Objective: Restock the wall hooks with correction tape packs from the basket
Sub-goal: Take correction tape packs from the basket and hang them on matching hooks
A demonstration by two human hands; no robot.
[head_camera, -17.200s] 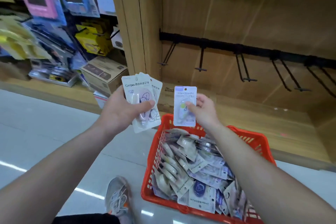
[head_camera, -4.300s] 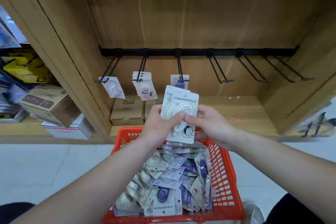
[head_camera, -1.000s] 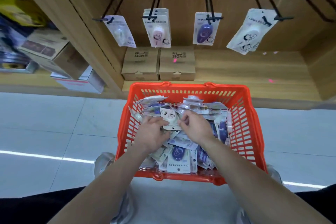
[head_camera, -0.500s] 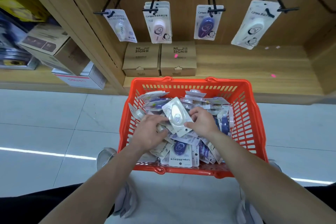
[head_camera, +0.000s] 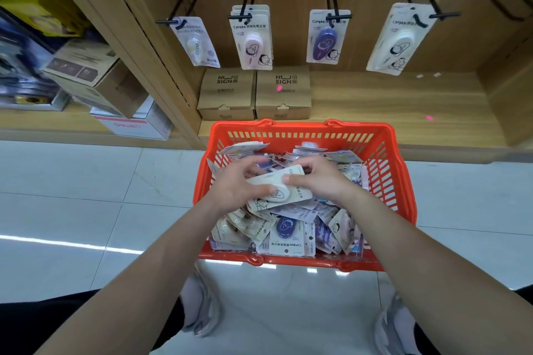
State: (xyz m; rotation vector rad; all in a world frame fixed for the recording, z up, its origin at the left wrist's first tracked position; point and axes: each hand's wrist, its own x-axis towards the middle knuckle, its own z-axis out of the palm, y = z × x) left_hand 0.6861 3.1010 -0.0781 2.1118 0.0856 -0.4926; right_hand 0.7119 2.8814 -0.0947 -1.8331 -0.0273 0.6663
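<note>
now pinching cream carded correction tape pack (head_camera: 278,192) in left hand (head_camera: 235,186) and right hand (head_camera: 321,181) over orange plastic basket (head_camera: 300,127); could drop it by slackening.

Orange-red basket (head_camera: 383,153); cream pack (head_camera: 277,190); purple pack (head_camera: 327,37) on hook

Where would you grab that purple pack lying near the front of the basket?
Pinch the flat card end of the purple pack nearest the person, coming from above the near wall of the basket. It lies face up on the pile with that end uncovered; the domed blister in the middle would probably slip between fingers.
</note>
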